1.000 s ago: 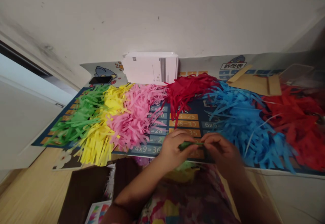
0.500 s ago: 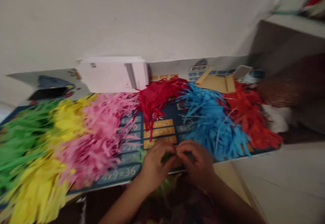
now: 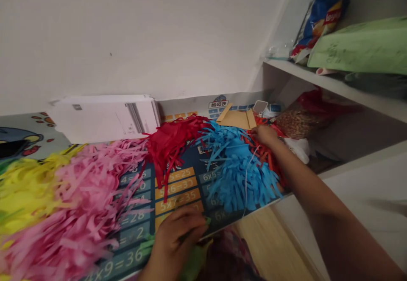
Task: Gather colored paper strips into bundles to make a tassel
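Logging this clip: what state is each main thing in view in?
Left grip, curled around green fringe.
Right grip, at the orange-red fringe; hold unclear.
Pink fringe, spread out.
Yellow fringe, spread out.
Crimson fringe, spread out.
Blue fringe, spread out.
White stack, by the wall.
Card, side flaps folded.
Chip bag, tilted; whether opened unclear.
Green pack, lying down.
Clear bag, filled.

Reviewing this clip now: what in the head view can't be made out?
All in the head view:
Green paper: partly hidden by the left hand holding it.
Whether the right hand grips the orange-red fringe: too small and blurred to tell.
Green fringe: cut off by the left edge.
Dark flat object: cut off by the left edge.
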Demonstrator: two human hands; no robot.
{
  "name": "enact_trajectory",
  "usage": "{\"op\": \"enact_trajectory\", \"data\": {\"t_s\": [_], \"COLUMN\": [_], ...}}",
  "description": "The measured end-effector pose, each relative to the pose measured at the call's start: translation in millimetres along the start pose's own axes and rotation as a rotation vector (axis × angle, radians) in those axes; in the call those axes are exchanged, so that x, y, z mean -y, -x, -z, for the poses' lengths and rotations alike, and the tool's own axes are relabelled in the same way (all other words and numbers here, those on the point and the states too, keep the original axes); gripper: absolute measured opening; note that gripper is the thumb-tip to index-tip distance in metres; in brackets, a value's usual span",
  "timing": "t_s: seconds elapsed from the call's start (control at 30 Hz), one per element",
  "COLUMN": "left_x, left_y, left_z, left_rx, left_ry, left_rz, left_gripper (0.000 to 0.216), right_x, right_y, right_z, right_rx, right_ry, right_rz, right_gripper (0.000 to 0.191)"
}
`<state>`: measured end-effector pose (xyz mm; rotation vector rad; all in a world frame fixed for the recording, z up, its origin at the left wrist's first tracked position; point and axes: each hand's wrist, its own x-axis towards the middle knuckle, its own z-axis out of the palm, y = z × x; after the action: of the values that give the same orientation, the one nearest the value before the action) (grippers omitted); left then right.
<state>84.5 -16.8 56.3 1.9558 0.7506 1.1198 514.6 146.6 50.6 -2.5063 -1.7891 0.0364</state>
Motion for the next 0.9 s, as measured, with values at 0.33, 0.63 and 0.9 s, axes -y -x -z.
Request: {"op": "enact_trajectory", "data": {"t_s": [0.33,0.63,0.9], "left_x": [4,-7,0], "left_y": [14,19,15], "left_z": [14,2,-3], "left_rx": [-0.217,-0.233,-0.342], "left_ry": [0.058,0.165,0.577], "left_rz": [0.358,0.461,0.775], "left_gripper": [0.005,0.010,0.039], "right_x": [-20,5,28], "right_y": [5,7,94], "right_z": [0,1,58], "right_rx": [0.067,0.148,-0.093], "right_ry": [0.062,0.096,-0.132], "right_rz": [0.041,-0.035,-0.024], "right_gripper": [0.027,0.024,0.020]}}
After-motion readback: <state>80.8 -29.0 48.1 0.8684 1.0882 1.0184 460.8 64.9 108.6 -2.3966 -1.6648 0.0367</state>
